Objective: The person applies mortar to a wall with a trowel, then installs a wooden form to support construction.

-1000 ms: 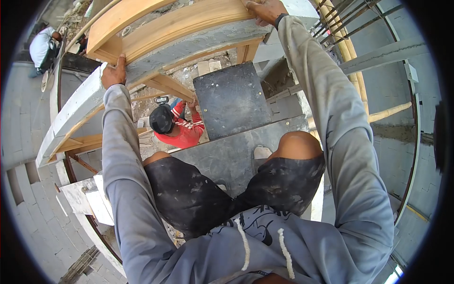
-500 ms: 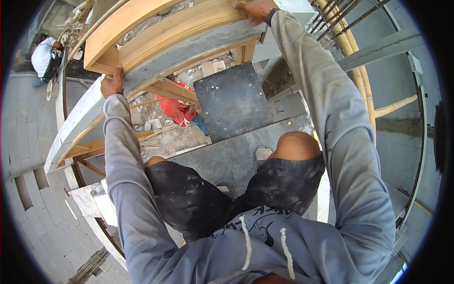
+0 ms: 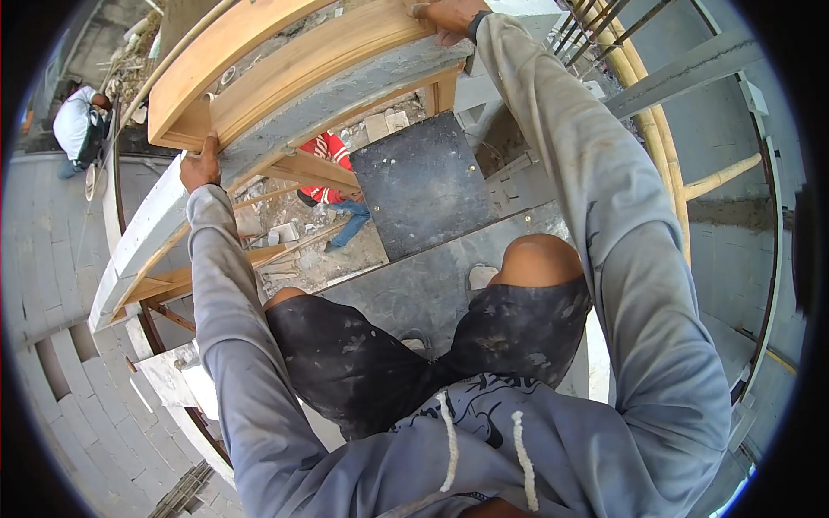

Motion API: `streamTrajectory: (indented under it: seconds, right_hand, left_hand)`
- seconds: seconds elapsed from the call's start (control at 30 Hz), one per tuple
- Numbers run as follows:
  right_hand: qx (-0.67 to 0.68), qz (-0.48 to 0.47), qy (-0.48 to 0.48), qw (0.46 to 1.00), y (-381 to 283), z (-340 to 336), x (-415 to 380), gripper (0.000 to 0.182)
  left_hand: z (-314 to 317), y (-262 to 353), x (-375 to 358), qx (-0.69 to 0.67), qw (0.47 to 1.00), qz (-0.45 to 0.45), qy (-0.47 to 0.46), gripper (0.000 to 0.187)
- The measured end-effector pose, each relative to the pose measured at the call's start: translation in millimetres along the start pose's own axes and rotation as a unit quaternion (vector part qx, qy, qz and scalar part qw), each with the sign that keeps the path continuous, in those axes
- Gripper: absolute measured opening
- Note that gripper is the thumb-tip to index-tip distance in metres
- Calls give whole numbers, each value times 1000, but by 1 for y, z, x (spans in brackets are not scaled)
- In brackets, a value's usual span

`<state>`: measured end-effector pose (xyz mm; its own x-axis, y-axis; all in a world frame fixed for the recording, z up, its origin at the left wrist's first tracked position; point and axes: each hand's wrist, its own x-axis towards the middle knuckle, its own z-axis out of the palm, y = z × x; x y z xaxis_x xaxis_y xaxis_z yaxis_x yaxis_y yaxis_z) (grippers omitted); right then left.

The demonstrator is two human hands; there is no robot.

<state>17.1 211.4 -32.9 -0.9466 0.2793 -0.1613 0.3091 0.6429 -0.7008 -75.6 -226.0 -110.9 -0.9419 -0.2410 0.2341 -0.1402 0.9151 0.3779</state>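
- Curved concrete ledge [image 3: 337, 102]: curved wooden frame [image 3: 315, 65] lies along it.
- Frame: long axis bows from lower left to upper right; likely stiff, fairly heavy, edges dentable; best held near both ends.
- Person's right hand [image 3: 453, 15]: gripping frame's upper-right edge.
- Left hand [image 3: 200, 166]: touching lower-left corner; can't tell how closed.

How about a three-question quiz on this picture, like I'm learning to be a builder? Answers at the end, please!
1. True or false: the left hand and right hand both touch the curved wooden frame.
2. Pick one: what colour top does the person seen beneath the curved wooden frame wear? A green, B red, C yellow.
3. Count: how many white drawstrings hang on the front of the grey top?

Key: 1 true; 2 B; 3 two.
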Motion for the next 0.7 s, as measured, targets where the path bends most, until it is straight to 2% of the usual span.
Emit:
streamTrajectory:
  seconds: [0.07,0.1,0.13,0.2,0.23,0.33,0.4,0.47,0.53,0.57,0.6,0.63,0.67,0.7]
  right_hand:
    - [8,2,11,1000,5,-10,0,57]
    - [-1,64,28,998,-9,-11,-5,55]
    - [4,69,37,997,-9,-13,-3,55]
    - [60,52,-1,997,0,-15,2,50]
    - [63,54,3,997,4,-18,5,50]
    - [34,37,-67,997,11,-21,14,33]
    - [75,49,-69,994,19,-17,21,29]
    - [112,62,-70,989,36,-15,33,25]
    - [170,-80,-175,967,54,-20,40,23]
    - [170,-82,-180,965,54,-9,47,23]
    - [144,73,-77,984,31,-1,36,23]
    - [113,226,29,967,20,4,31,24]
    - [113,224,26,968,36,9,37,24]
    - [132,100,-2,986,66,16,48,24]
  left_hand:
    - [-2,2,-1,-35,999,-16,-14,67]
    - [0,-1,0,-46,999,-6,-7,66]
    - [4,-7,3,-56,998,3,-1,65]
    - [8,-11,7,-62,998,23,1,65]
    - [8,-11,7,-63,998,26,3,65]
    - [5,-12,6,-79,996,34,5,65]
    - [5,-12,6,-21,1000,-3,3,66]
    - [8,-14,8,-44,999,9,5,67]
    - [11,-19,12,-65,998,18,8,68]
    - [11,-21,15,-52,999,4,-1,69]
    - [11,-22,17,-40,999,-9,-9,69]
    - [11,-21,14,-49,999,-3,3,70]
    - [10,-21,14,-48,999,-6,5,70]
    - [11,-24,17,-46,999,-6,5,71]
